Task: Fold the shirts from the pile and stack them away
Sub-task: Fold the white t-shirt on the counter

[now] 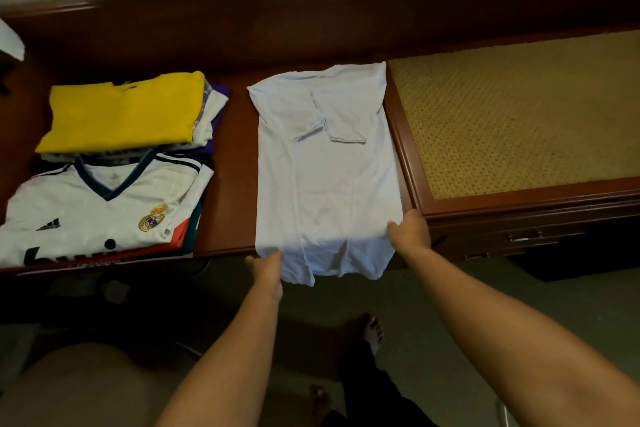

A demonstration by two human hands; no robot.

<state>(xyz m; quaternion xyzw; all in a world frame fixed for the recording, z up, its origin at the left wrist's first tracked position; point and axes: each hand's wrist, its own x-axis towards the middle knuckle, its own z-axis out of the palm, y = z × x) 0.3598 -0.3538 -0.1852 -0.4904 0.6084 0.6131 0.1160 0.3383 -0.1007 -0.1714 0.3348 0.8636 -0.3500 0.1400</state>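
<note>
A pale white shirt (325, 163) lies lengthwise on the dark wooden table (232, 184), its sides and sleeves folded inward, its hem hanging over the front edge. My left hand (266, 265) pinches the hem's left corner. My right hand (410, 227) grips the shirt's right edge near the hem. To the left sits a folded stack topped by a yellow shirt (124, 111). In front of it lies a white football jersey (104, 208) with a dark V-collar and a crest, on top of other clothes.
A woven cane panel (519, 114) in a wooden frame adjoins the table on the right, with drawer handles (523, 237) below it. A bare foot (374, 329) stands on the dark floor. A beige rounded seat (79, 388) sits at lower left.
</note>
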